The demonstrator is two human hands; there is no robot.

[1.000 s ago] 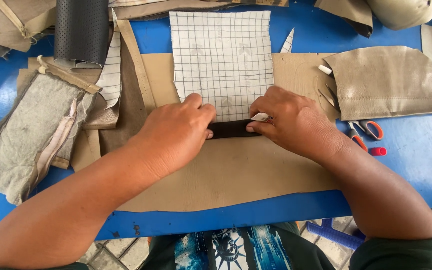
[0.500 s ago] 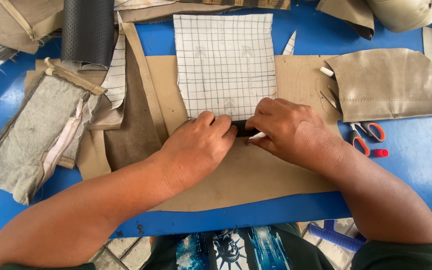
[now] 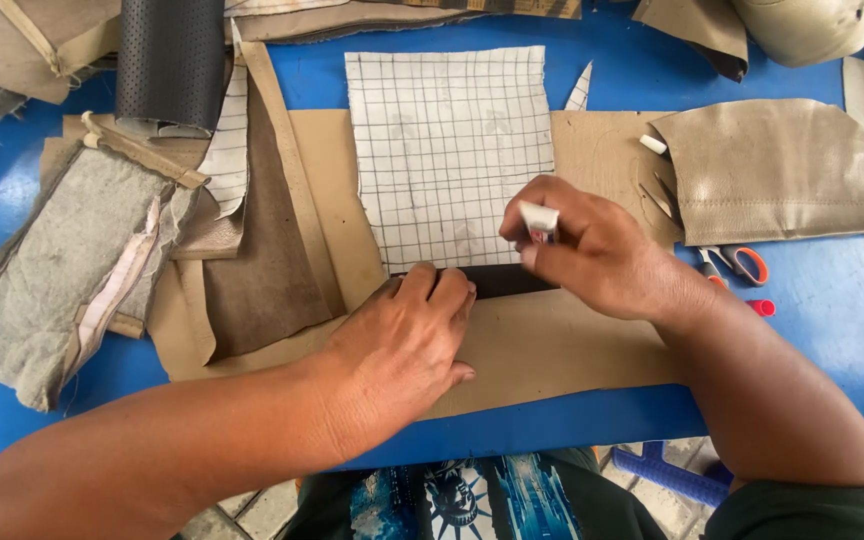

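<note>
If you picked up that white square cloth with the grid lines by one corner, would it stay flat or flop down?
It would probably flop. The white gridded sheet looks thin, with ragged, slightly wavy edges, so it is likely soft fabric backing, not board. It also seems light. The left hand presses down at its folded dark edge, which suggests it shifts easily if not held.

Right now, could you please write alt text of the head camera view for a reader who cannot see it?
A person's left hand presses flat on a dark strip at the lower edge of a white gridded sheet, which lies on tan material over a blue table. The right hand holds a small white marker just above the strip. Orange-handled scissors lie to the right.
</note>
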